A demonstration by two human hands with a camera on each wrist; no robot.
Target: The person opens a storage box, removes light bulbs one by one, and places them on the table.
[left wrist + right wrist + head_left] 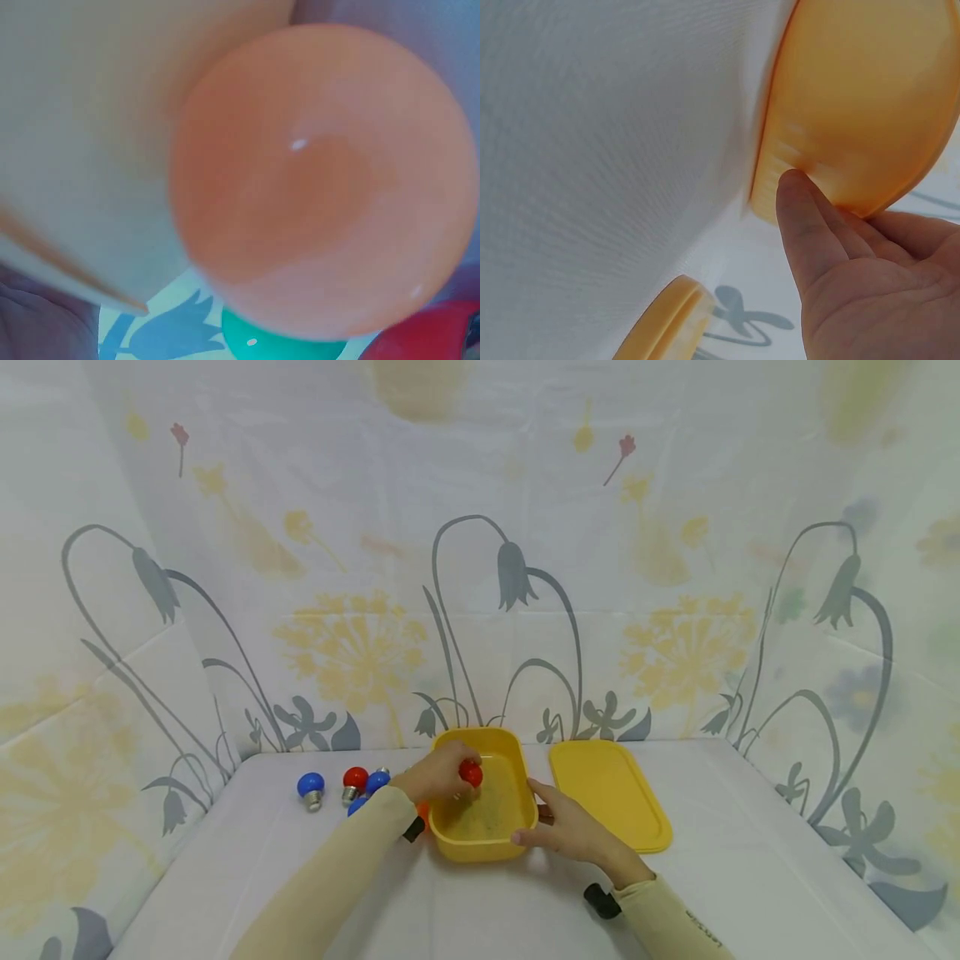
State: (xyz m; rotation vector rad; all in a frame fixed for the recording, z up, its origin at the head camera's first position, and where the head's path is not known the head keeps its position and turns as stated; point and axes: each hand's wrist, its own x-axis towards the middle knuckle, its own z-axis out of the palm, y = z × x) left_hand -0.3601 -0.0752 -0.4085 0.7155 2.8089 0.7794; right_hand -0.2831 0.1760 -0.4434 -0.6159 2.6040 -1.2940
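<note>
My left hand [444, 770] reaches over the left side of a yellow plastic box [483, 850] and pinches a red light bulb [471, 772] inside it. Against the box's right wall rests my right hand [572, 827], its thumb near the front corner. The right wrist view shows straight fingers [810, 225] touching the outer wall. Just outside the box's left wall is an orange bulb [322, 180], mostly hidden by the left wrist in the head view.
Left of the box lie several bulbs, among them a blue bulb [311, 787] and another red bulb [355, 781]. A green bulb [281, 339] shows in the left wrist view. A flat yellow lid [611, 789] lies right of the box. A floral cloth [480, 652] hangs behind.
</note>
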